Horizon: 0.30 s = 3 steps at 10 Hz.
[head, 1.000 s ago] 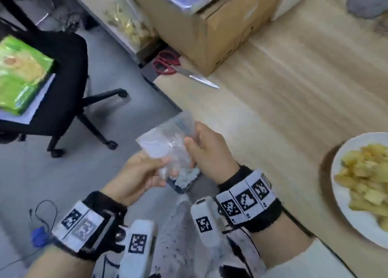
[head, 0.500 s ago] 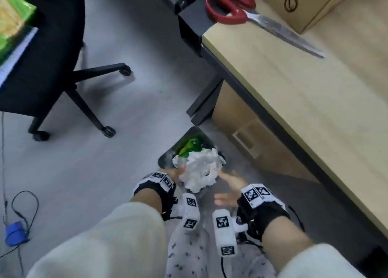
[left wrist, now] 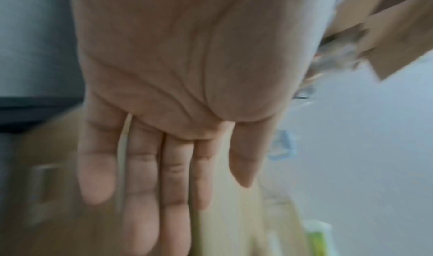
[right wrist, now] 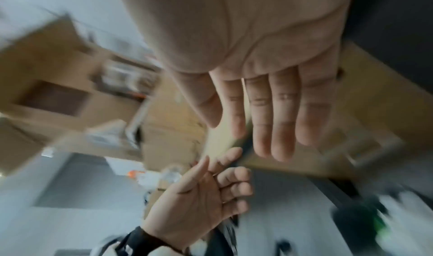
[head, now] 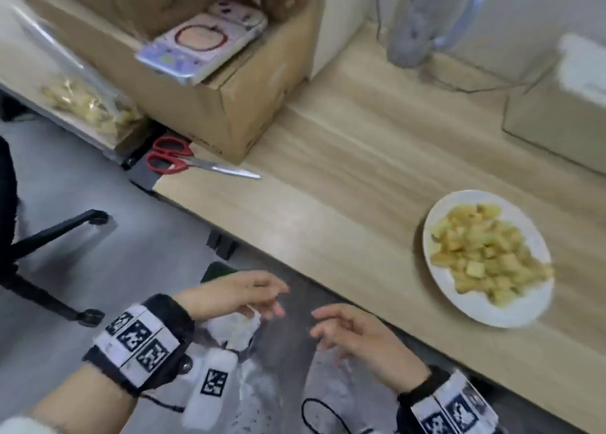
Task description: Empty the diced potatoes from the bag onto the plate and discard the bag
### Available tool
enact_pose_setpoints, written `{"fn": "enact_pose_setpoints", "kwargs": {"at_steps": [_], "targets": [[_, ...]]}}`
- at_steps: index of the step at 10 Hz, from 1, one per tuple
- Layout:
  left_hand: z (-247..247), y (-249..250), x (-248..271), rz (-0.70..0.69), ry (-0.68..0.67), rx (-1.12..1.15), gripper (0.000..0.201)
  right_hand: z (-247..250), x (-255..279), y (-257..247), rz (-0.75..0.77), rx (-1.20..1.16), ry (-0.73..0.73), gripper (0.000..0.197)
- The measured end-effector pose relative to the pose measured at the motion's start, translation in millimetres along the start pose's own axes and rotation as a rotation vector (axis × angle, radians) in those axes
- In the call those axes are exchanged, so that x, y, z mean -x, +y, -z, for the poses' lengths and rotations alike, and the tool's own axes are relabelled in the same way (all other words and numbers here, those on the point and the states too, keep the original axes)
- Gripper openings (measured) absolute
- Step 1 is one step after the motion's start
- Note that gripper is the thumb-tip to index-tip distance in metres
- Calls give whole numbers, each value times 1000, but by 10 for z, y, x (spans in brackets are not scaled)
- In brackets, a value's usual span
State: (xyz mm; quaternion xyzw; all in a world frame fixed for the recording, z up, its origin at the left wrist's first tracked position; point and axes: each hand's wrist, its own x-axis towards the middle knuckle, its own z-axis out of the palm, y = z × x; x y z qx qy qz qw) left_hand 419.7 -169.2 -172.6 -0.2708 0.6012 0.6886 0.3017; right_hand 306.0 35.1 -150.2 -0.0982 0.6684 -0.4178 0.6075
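A white plate (head: 511, 309) heaped with diced potatoes (head: 485, 253) sits on the wooden table at the right. My left hand (head: 278, 301) and right hand (head: 318, 330) hover side by side below the table edge, both empty with relaxed fingers. The left wrist view shows a bare palm with straight fingers (left wrist: 194, 204). The right wrist view shows the same of the right hand (right wrist: 246, 139). A dark bin (head: 216, 271) peeks out behind my left hand, with crumpled white stuff (head: 236, 328) under it. I cannot make out the emptied bag.
Red-handled scissors (head: 170, 160) lie at the table's left corner beside a cardboard box (head: 229, 106) carrying a kitchen scale (head: 203, 43). Another clear bag of potato pieces (head: 88, 106) lies at far left. A black office chair base (head: 49, 237) stands on the floor.
A second ago both hands held the clear bag. Half a second ago they were low over the bin. Now both hands are empty and raised, and the view is back on the table.
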Motion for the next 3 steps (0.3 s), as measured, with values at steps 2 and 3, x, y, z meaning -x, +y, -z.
{"fn": "enact_pose_setpoints", "kwargs": {"at_steps": [2,3], "targets": [[-503,1378,-379,-250,171,83,21,1120,1010,-676,334,-7,366,14],[-928,1788,-872,-185,278,167,11,1706,1608,-986,552,-12,609,20]]}}
